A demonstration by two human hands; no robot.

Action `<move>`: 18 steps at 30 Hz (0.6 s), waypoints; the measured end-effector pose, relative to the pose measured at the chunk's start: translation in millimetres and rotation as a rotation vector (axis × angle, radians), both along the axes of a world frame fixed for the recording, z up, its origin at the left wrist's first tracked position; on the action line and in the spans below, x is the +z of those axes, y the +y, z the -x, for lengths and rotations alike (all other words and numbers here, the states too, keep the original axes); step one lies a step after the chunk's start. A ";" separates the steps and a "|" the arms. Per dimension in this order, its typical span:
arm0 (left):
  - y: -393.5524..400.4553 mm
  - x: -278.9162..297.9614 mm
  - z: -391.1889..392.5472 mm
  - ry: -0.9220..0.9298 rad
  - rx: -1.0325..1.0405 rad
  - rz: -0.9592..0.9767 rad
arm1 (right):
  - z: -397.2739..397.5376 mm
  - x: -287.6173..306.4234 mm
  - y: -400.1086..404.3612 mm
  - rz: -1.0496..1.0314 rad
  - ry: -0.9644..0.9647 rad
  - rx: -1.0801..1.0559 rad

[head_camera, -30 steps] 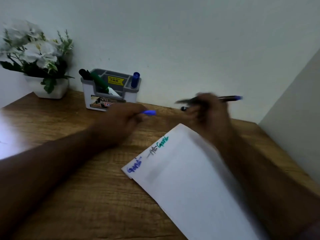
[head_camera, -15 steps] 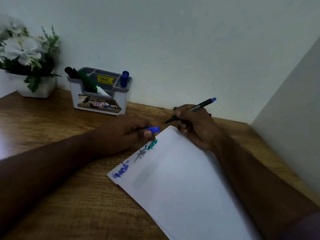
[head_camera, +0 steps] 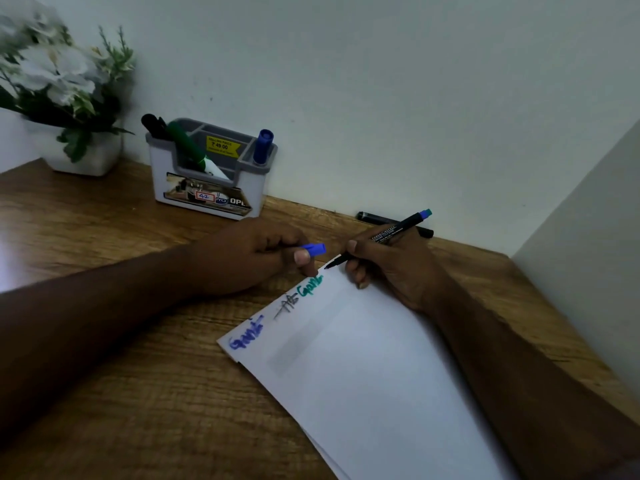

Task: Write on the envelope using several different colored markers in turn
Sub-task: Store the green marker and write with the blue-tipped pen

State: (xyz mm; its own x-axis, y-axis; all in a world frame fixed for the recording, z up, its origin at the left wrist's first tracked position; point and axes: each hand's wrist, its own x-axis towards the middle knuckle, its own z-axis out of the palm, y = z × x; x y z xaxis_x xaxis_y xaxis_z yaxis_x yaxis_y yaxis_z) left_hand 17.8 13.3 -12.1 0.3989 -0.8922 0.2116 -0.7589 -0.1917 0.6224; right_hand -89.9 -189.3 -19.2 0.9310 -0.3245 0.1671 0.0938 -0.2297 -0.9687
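Note:
A white envelope [head_camera: 374,372] lies slanted on the wooden desk, with blue, grey and green words along its upper left edge. My right hand [head_camera: 391,268] grips a thin black marker with a blue end [head_camera: 398,231], its tip at the envelope's top corner beside the green word. My left hand [head_camera: 252,258] rests on the desk at that corner, closed on a blue cap [head_camera: 314,249], one fingertip touching the envelope's edge.
A white and grey pen holder [head_camera: 207,183] stands against the wall with black, green and blue markers in it. A white flower pot [head_camera: 83,157] sits at the far left. A black marker [head_camera: 372,218] lies along the wall behind my right hand. A side wall closes the right.
My right hand came down from a blurred swing and set the marker tip at the envelope's top corner. My left hand with the blue cap slid to the envelope's edge.

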 end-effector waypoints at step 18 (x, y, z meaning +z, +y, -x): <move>1.2 1.6 1.8 0.008 -0.017 -0.011 | -0.5 1.5 -0.1 0.057 0.015 -0.018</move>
